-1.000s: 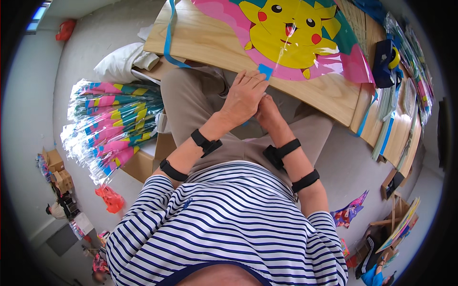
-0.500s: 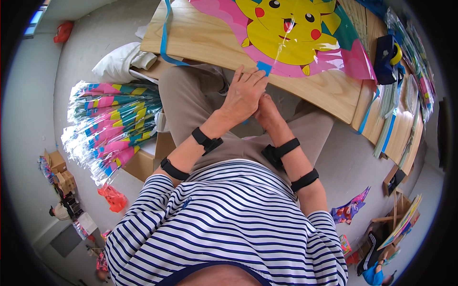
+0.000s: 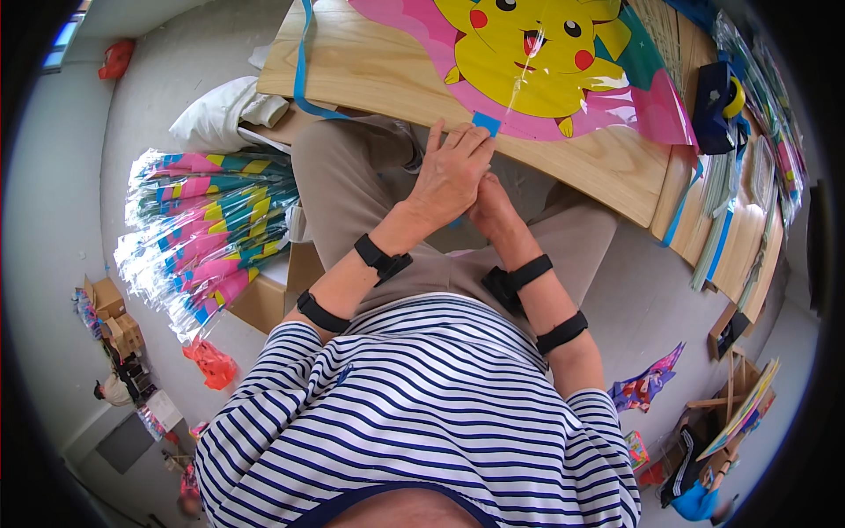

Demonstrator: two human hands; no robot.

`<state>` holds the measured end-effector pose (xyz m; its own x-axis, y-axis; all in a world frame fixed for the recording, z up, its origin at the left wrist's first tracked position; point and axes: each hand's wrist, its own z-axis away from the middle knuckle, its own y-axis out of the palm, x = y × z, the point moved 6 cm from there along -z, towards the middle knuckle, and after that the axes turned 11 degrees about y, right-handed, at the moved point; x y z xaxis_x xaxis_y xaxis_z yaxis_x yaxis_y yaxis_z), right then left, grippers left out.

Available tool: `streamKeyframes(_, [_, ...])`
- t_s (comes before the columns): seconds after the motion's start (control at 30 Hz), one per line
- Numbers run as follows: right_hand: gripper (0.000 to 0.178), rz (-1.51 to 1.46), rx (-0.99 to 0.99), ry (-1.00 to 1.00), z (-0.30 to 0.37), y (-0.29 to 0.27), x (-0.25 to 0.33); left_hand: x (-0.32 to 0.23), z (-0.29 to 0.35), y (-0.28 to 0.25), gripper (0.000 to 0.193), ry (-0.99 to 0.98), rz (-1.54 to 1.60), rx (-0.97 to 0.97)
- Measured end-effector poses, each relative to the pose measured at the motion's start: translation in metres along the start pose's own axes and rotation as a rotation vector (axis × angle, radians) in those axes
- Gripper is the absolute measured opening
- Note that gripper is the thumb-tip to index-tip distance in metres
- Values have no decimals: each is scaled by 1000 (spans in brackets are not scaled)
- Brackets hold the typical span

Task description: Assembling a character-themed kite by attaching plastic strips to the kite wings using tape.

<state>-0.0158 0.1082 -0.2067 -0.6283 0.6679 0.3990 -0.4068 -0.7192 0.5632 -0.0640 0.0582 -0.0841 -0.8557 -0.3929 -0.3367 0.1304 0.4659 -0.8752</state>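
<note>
On the near edge of the wooden table lies a shiny printed plastic sheet (image 3: 519, 66), pink and green with a large yellow cartoon figure. A small blue tab (image 3: 487, 123) sits at its lower edge. My left hand (image 3: 451, 179) rests back upward, its fingertips on the tab and the little finger lifted apart; its thumb is hidden. Just beneath it, my right hand (image 3: 495, 208) is closed and touches the left. Whatever its fingers hold is covered by the left hand.
A blue tape dispenser (image 3: 717, 106) stands at the table's right, near thin rods (image 3: 722, 207) and wrapped sheets (image 3: 779, 132). Blue ribbon (image 3: 301, 75) hangs over the left edge. Folded printed sheets (image 3: 207, 229) fan out over a cardboard box (image 3: 260, 302) at my left.
</note>
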Motion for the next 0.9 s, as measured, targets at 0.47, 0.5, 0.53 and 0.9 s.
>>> streamKeyframes(0.47, [25, -38, 39, -21, 1, 7, 1, 2, -1, 0, 35, -22, -18, 11])
streamKeyframes(0.5, [25, -38, 40, -20, 1, 8, 1, 2, -1, 0, 35, -12, -39, 15])
streamKeyframes(0.53, [24, -43, 24, -25, 2, 7, 2, 2, -2, 0, 35, -2, -60, 18])
streamKeyframes(0.9, [19, 1073, -501, -642, 127, -13, 112, 3, -5, -1, 43, -47, -95, 161])
